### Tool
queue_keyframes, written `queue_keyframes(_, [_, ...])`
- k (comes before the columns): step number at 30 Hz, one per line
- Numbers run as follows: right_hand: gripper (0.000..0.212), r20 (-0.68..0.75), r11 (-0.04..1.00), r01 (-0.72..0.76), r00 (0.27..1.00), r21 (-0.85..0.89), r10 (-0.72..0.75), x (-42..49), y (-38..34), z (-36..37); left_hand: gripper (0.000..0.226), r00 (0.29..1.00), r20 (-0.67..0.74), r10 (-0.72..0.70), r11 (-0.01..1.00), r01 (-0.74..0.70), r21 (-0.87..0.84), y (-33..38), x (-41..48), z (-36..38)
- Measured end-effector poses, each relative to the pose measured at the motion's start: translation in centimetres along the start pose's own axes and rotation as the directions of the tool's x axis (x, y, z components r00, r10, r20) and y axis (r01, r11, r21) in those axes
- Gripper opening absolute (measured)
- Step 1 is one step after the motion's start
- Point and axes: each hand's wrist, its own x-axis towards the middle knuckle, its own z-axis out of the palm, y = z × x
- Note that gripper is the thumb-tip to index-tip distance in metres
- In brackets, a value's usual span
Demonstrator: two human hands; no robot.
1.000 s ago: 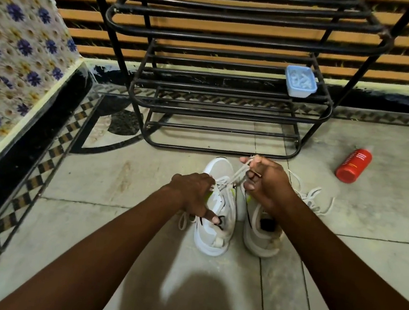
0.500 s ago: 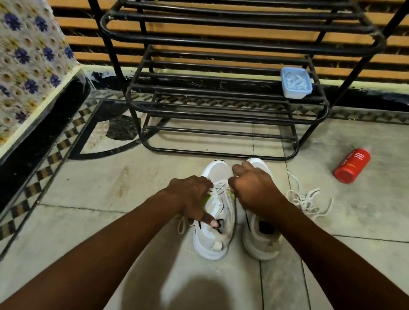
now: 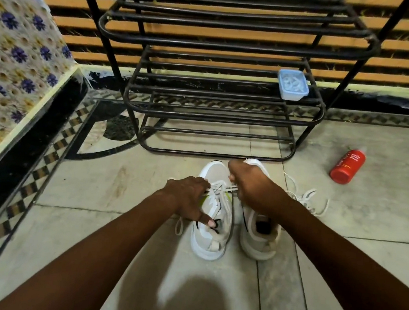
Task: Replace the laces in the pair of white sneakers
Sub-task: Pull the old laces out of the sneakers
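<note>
**Pair of white sneakers:** side by side on the tiled floor [image 3: 113, 233], toes toward the black shoe rack [image 3: 226, 42], just in front of it.

**Left sneaker** [image 3: 212, 222]: partly laced. White lace [image 3: 221, 188] crossing the forward eyelets, one end trailing onto the floor at the outer side.

**Right sneaker** [image 3: 258, 240]: collar open, no lace visible, front half hidden under the right wrist.

**Left hand** [image 3: 188, 197]: curled over the left sneaker's outer side, thumb laid toward the collar, gripping and steadying. Fingertips at the eyelets, possibly pinching lace too; not discernible.

**Right hand** [image 3: 251, 185]: clenched on the lace's other end, just above the crossings.

**Loose lace** [image 3: 306, 199]: heaped on the floor just beside the right sneaker.

**Step in hand, by judgement:** threading and snugging the lace on the left sneaker; right sneaker not yet begun.

**Next move, by judgement:** calls for feeding the pinched tip through the next free eyelet, evening both ends and keeping the shoe pinned.

**Also present:** pale blue tub [image 3: 293, 84] on a rack shelf; red bottle [image 3: 347, 166] lying well apart to the right.
</note>
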Motion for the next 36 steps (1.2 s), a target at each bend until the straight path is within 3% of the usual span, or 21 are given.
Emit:
queue_keyframes(2, [0.011,0.152,0.977,0.134,0.982,-0.165,-0.109,-0.3,0.5,0.3,0.123,1.000,0.003,-0.002,1.000,0.002,0.001,0.0,0.0,0.0])
queue_keyframes(5, [0.021,0.299,0.877,0.228,0.949,-0.423,-0.102,0.0,0.4,0.4,0.119,1.000,0.006,0.003,1.000,-0.003,0.009,0.1,0.0,-0.1])
queue_keyframes(7, [0.016,0.227,0.808,0.247,0.963,-0.535,-0.145,0.5,-0.3,0.3,0.115,1.000,0.010,0.009,1.000,-0.009,0.019,0.3,0.0,-0.3])
queue_keyframes(9, [0.014,-0.047,0.855,0.122,0.985,-0.504,-0.168,0.8,-1.2,-0.5,0.112,1.000,0.012,0.010,1.000,-0.011,0.020,0.3,0.0,-0.5])
queue_keyframes(12, [0.021,-0.487,0.988,-0.144,0.868,-0.058,0.098,0.6,-1.0,-1.9,0.112,1.000,0.003,0.018,1.000,-0.018,0.014,0.3,-0.1,-0.4])
queue_keyframes(14, [0.015,-0.524,0.931,-0.161,0.789,0.328,0.322,0.6,-1.0,-2.2,0.111,0.999,-0.005,0.033,0.999,-0.033,0.016,0.2,0.0,-0.4])
queue_keyframes(15, [0.014,-0.448,0.803,-0.115,0.780,0.585,0.438,0.7,-1.1,-2.1,0.111,0.999,-0.007,0.036,0.999,-0.036,0.015,0.2,0.0,-0.3])
queue_keyframes(16, [0.016,-0.323,0.572,-0.055,0.779,0.818,0.538,0.8,-1.5,-1.9,0.110,0.999,-0.008,0.033,0.999,-0.033,0.011,0.1,-0.1,-0.3])
queue_keyframes(17, [0.019,-0.201,0.320,0.003,0.784,0.948,0.587,1.0,-1.8,-1.9,0.110,0.999,-0.008,0.032,0.999,-0.032,0.007,0.1,0.0,-0.3])
queue_keyframes(18, [0.021,-0.133,0.178,0.031,0.789,0.984,0.600,1.0,-1.7,-1.9,0.109,0.999,-0.007,0.032,0.999,-0.032,0.005,0.1,0.0,-0.3])
queue_keyframes(19, [0.023,-0.120,0.176,0.017,0.795,0.984,0.594,1.0,-1.3,-1.8,0.109,0.999,-0.008,0.033,0.999,-0.033,0.005,0.1,0.0,-0.3])
queue_keyframes(20, [0.024,-0.168,0.335,-0.038,0.809,0.941,0.563,0.8,-0.5,-1.8,0.108,0.999,-0.008,0.034,0.999,-0.034,0.007,0.1,-0.1,-0.3])
queue_keyframes(21, [0.022,-0.243,0.624,-0.113,0.856,0.773,0.456,0.4,0.6,-1.8,0.107,0.999,-0.008,0.037,0.999,-0.037,0.008,0.1,-0.1,-0.3])
queue_keyframes(22, [0.019,-0.233,0.871,-0.155,0.928,0.465,0.290,0.1,1.3,-1.9,0.106,0.999,-0.011,0.040,0.999,-0.039,0.006,0.1,-0.2,-0.3])
queue_keyframes(23, [0.015,-0.120,0.981,-0.124,0.983,0.148,0.142,-0.1,2.0,-1.8,0.106,0.999,-0.015,0.043,0.999,-0.043,0.003,0.1,-0.2,-0.3])
queue_keyframes(25, [0.003,0.195,0.980,-0.037,0.978,-0.194,0.075,-0.7,2.3,-1.4,0.105,0.999,-0.022,0.049,0.999,-0.049,0.002,0.1,-0.1,-0.2])
queue_keyframes(27, [0.008,0.322,0.944,0.055,0.945,-0.326,0.056,-0.8,2.0,-1.2,0.106,0.999,-0.021,0.048,0.999,-0.048,-0.002,0.1,0.0,-0.2])
queue_keyframes(29, [0.007,0.204,0.951,0.078,0.979,-0.298,-0.016,-0.4,1.7,-1.6,0.106,0.998,-0.021,0.052,0.999,-0.052,-0.003,0.0,0.1,-0.1])
queue_keyframes(31, [0.009,-0.066,0.993,0.020,0.997,-0.119,-0.028,-0.1,1.3,-2.2,0.105,0.999,-0.021,0.049,0.999,-0.049,-0.011,0.0,0.2,-0.1])
queue_keyframes(33, [0.015,-0.314,0.988,-0.045,0.945,0.150,0.090,0.0,0.8,-3.1,0.106,0.999,-0.018,0.046,0.999,-0.046,-0.015,0.0,0.2,-0.1])
queue_keyframes(36, [0.017,-0.410,0.903,-0.118,0.861,0.412,0.300,-0.1,0.2,-3.4,0.106,0.999,-0.022,0.038,0.999,-0.039,-0.015,0.0,0.3,-0.1])
